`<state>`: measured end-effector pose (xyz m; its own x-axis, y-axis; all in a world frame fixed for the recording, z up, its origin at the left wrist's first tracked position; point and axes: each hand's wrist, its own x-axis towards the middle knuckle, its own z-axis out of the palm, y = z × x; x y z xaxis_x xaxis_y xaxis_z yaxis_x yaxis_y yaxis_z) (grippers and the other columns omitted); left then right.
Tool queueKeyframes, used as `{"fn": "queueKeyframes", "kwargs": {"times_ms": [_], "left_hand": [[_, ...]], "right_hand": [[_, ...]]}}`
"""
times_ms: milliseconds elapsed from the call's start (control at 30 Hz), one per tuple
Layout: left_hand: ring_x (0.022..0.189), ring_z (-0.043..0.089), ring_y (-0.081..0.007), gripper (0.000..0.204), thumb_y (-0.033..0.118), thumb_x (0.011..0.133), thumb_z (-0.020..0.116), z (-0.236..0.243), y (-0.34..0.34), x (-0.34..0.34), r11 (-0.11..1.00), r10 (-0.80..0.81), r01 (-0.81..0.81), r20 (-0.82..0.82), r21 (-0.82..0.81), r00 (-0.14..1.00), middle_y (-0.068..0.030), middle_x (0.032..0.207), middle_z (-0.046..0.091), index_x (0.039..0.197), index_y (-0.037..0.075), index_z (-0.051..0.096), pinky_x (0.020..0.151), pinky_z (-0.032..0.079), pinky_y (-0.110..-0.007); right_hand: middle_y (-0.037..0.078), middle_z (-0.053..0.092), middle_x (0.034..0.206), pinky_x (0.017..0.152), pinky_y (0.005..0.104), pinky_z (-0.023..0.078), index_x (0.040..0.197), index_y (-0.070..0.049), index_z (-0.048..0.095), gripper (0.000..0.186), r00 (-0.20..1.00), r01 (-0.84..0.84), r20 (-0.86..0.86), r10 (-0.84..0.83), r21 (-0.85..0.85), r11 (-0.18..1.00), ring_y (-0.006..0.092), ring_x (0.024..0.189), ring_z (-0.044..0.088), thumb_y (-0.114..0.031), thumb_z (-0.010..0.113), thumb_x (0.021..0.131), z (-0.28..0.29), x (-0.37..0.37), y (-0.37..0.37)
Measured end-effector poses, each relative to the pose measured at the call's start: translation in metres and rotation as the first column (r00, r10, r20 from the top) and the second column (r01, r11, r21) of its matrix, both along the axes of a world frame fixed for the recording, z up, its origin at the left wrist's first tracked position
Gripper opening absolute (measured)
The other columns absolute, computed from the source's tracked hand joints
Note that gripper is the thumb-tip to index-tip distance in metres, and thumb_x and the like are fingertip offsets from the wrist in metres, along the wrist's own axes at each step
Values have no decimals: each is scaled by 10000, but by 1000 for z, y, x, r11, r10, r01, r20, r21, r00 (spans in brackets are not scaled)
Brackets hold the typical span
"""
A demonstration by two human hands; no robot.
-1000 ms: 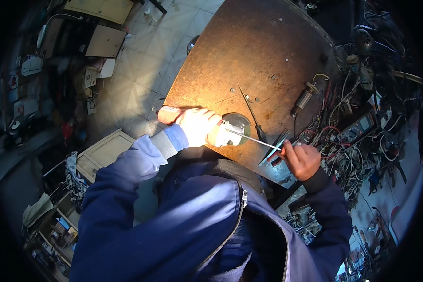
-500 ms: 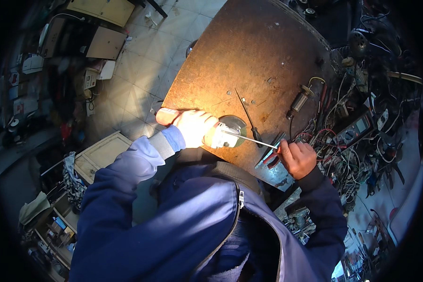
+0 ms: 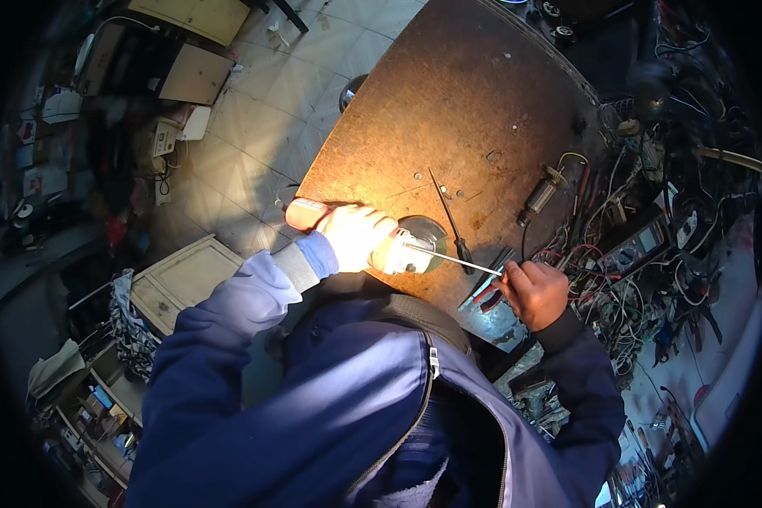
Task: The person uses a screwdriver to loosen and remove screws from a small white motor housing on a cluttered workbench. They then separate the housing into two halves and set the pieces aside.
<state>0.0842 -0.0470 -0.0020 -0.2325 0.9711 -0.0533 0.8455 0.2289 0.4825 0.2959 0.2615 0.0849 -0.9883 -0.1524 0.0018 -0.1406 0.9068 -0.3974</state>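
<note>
Grinder [image 3: 384,254] held along near edge of table [image 3: 457,102], body clamped in left hand [image 3: 354,237], presumably for steadiness. Slim metal rod [image 3: 459,261] gripped in closed right hand [image 3: 535,293], angled toward grinder (contact cannot be told). Grinder's working end situated just right of left hand, well apart from right.

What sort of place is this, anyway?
Probably a small electrical repair workshop, judging by the stained workbench with a dark-handled screwdriver lying on it, the multimeter amid tangled wires, and the red-bodied tool in the person's left hand.
</note>
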Motion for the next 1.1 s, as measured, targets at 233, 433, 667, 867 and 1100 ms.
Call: {"fn": "queueKeyframes", "kwargs": {"times_ms": [233, 433, 667, 867, 1100], "left_hand": [[905, 695, -273, 414, 300, 740, 746, -1, -1, -1, 1000, -3, 3, -4, 4, 1000, -76, 968, 695, 1086, 92, 654, 811, 583, -417], [911, 694, -274, 424, 303, 735, 748, -4, -1, -2, 999, -15, 15, 8, -35, 1000, -76, 967, 694, 1089, 88, 656, 815, 580, -415], [911, 691, -277, 418, 301, 726, 752, -6, -2, 1, 1000, -11, 11, 0, -19, 1000, -79, 975, 694, 1076, 91, 659, 819, 581, -421], [915, 691, -276, 434, 309, 725, 768, 3, 0, 0, 998, -3, 2, -8, -66, 1000, -80, 982, 697, 1087, 96, 660, 826, 578, -416], [939, 690, -273, 444, 308, 730, 774, -1, 0, -2, 997, -17, 17, -4, -76, 1000, -68, 994, 693, 1107, 105, 656, 836, 576, -418]], "right_hand": [[66, 638, 738, 501, 317, 450, 1127, 66, 708, 288, 310, 868, 871, 382, -423, 259, 126, 558, 585, -183, 736, 984, -13, -2, 31], [53, 492, 707, 501, 372, 448, 1177, -54, 733, 357, 992, -93, -70, 102, 115, 989, 238, 604, 564, -132, 779, 831, 4, -3, 7], [71, 730, 775, 486, 286, 411, 1129, 62, 728, 300, 397, 804, 897, 192, -441, 399, 85, 539, 552, -220, 691, 1032, 6, -11, 21], [94, 626, 709, 531, 343, 458, 1003, 15, 759, 197, 991, 17, 137, 3, -145, 989, 226, 572, 593, -168, 764, 929, 1, -4, 6], [57, 701, 842, 616, 310, 516, 1003, 24, 741, 200, 701, 713, 622, -350, -607, 350, 158, 681, 669, -110, 816, 875, -19, 18, 8]]}}
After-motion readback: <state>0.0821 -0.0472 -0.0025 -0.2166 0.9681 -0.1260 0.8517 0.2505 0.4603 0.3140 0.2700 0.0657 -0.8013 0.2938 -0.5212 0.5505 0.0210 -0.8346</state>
